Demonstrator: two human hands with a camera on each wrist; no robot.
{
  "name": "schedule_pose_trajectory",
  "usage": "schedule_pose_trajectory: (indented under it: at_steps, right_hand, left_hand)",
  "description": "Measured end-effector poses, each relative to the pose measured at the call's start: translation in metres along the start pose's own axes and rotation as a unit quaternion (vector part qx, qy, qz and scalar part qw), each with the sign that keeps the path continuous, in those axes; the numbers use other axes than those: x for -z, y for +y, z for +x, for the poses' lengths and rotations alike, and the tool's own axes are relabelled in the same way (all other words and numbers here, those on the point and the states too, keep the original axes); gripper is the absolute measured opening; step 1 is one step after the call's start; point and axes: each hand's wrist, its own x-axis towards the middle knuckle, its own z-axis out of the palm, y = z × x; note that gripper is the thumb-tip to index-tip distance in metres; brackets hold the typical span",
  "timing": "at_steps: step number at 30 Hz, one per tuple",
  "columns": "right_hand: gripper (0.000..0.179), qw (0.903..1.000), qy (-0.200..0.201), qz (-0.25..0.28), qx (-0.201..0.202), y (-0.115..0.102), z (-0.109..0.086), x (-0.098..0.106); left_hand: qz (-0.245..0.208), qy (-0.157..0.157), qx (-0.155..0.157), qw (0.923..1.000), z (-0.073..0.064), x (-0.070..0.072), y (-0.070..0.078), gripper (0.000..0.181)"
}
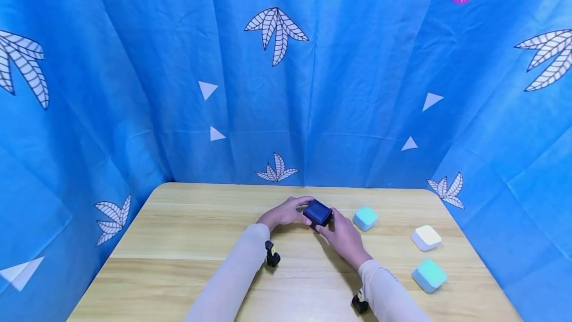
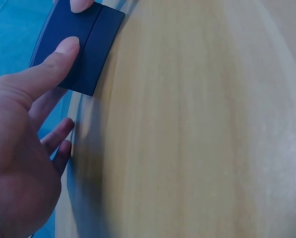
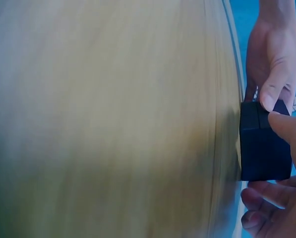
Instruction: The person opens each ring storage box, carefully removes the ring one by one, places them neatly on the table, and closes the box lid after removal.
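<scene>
Pinched by left hand (image 1: pixel 287 212) and right hand (image 1: pixel 345 237), the lidded box (image 1: pixel 318 212) could be dropped beneath them — if unevenly squeezed.

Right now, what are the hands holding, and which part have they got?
A dark box: the left hand grips its left part, the right hand its right part, and both thumbs are on the same side, the one with a seam.

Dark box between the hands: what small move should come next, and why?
Perhaps try gently easing the dark box apart at its seam: the left hand and right hand both grip it, thumbs on the same side of that still-closed line.
</scene>
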Motion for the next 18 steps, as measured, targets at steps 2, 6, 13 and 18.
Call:
schedule_pose_trajectory:
  at_steps: [2,6,13,18]
  right_hand:
    - [0.067,1.0,-0.002,0.005,0.003,0.002,0.0,0.0]
    - [0.066,0.9997,-0.006,0.02,0.008,0.003,0.001,0.0]
    - [0.069,0.9979,-0.031,0.057,0.003,0.004,0.0,0.002]
    - [0.066,0.996,-0.045,0.078,0.004,0.007,-0.001,0.0]
  left_hand:
    - [-0.002,0.004,0.005,1.0,-0.001,0.0,0.0,0.075]
    - [-0.01,0.012,0.01,0.9998,-0.004,-0.001,0.001,0.075]
    - [-0.018,0.028,0.005,0.9994,-0.009,-0.005,0.0,0.076]
    - [-0.038,0.036,-0.004,0.9986,-0.016,-0.008,0.001,0.079]
